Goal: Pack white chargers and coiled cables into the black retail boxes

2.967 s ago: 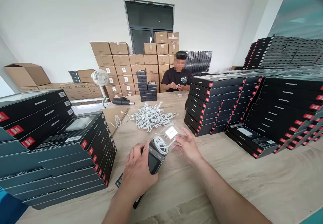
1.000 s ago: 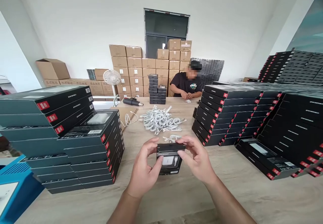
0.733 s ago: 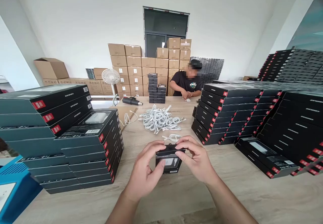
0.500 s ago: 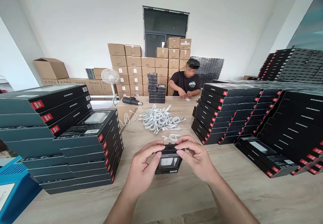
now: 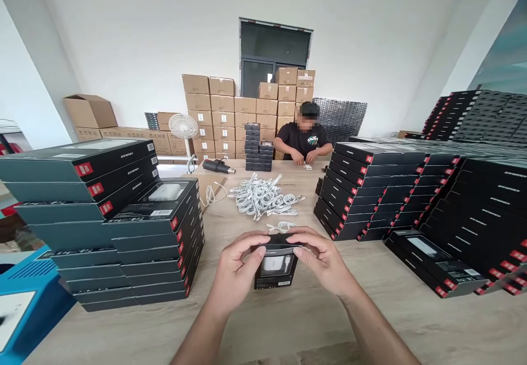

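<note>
Between my hands a small black retail box (image 5: pixel 269 284) stands upright, its window showing a white item inside. My left hand (image 5: pixel 239 269) grips its top left corner, thumb on the front and fingers along the top. At the top right corner, my right hand (image 5: pixel 323 266) holds it the same way. The flap at the top is partly hidden by my fingers. Just behind the box lies a single white cable (image 5: pixel 284 226), and farther back a tangled pile of white cables (image 5: pixel 263 197).
Stacked black boxes (image 5: pixel 152 255) rise at my left, with a blue machine (image 5: pixel 33 299) beside them. More black box stacks (image 5: pixel 349 189) fill the right side. A heat gun (image 5: pixel 218 166) lies at the back left. Across the table (image 5: pixel 263 332) a co-worker (image 5: pixel 307 134) handles a small white item.
The view has shifted slightly, so the surroundings sit a little lower and farther right. Both hands keep their hold at the box's top, with only slight finger movement. The co-worker's head has tilted.
</note>
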A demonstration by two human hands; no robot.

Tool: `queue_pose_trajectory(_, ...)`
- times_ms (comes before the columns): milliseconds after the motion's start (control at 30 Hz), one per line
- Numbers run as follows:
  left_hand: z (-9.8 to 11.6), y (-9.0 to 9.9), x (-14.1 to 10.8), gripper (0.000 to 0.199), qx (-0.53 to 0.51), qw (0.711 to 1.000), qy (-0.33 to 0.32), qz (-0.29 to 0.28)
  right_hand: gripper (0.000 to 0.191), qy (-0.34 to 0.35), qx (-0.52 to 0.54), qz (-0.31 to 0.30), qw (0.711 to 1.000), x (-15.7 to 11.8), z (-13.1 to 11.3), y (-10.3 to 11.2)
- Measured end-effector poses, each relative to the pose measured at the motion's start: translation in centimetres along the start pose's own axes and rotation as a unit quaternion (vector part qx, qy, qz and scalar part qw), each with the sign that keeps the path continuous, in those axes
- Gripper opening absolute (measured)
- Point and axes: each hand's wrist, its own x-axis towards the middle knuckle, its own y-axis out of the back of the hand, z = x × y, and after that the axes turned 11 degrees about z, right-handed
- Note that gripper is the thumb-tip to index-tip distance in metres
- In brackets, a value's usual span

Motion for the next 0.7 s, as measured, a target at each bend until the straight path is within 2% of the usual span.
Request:
queue_pose_trajectory(200, 0.5, 0.0, 0.0, 0.020, 0.019, 0.999, -0.029, 0.026, 0.022, 0.002, -0.025, -0.008, 1.000, 0.0, -0.4, -0.3)
queue_pose_trajectory(467, 0.8, 0.8, -0.2, 0.022, 0.034, 0.999, -0.036, -0.015, 0.019, -0.015, -0.011, -0.009, 1.000, -0.1, 0.2, 0.2)
queue_pose_trajectory(600, 0.1, 1.1, -0.5, 0.020, 0.026, 0.999, -0.024, -0.040, 0.025, -0.042, 0.001, -0.045, 0.998, -0.1, 0.5, 0.1)
queue_pose_trajectory(633, -0.3, 1.0, -0.6, 0.024, 0.020, 0.999, -0.015, -0.044, 0.028, -0.050, 0.001, -0.045, 0.998, -0.1, 0.8, -0.1)
queue_pose_trajectory(700, -1.2, 0.8, -0.7, 0.043, -0.007, 0.999, 0.015, -0.046, 0.036, -0.063, 0.001, -0.019, 0.998, -0.2, 1.6, -0.6)
